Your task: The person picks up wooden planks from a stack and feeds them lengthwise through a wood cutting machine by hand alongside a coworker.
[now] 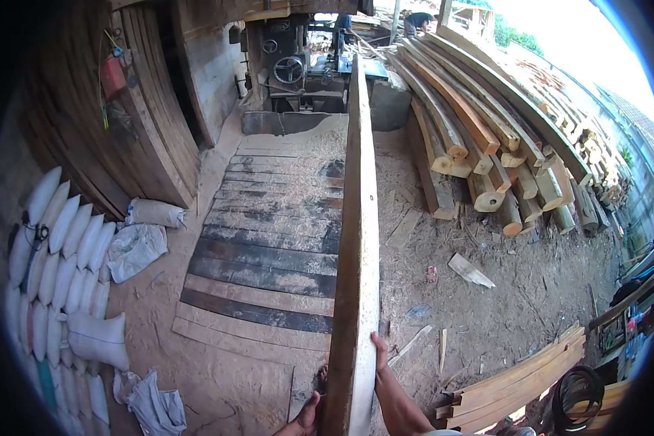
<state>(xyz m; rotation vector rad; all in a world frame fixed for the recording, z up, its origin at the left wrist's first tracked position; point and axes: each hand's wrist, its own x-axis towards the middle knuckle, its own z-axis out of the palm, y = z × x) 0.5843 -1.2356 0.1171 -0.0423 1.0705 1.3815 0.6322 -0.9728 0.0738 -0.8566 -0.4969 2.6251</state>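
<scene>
A long wooden beam (356, 240) runs from the bottom centre of the head view up toward the machine at the back. My left hand (309, 416) is against the beam's left side near the bottom edge, its thumb pointing up. On the right side, a little farther up, my right hand (379, 352) holds the beam, with the fingers partly hidden by the wood. My right forearm reaches in from the lower right. Part of a foot (323, 376) shows just left of the beam.
A machine with a handwheel (288, 69) stands at the back behind sawdust-covered planks (261, 256). Stacked timbers (479, 123) fill the right back. White sacks (98, 338) line the left. Cut boards (519, 378) and a black coil (578, 398) lie at lower right. A person (417, 22) bends far back.
</scene>
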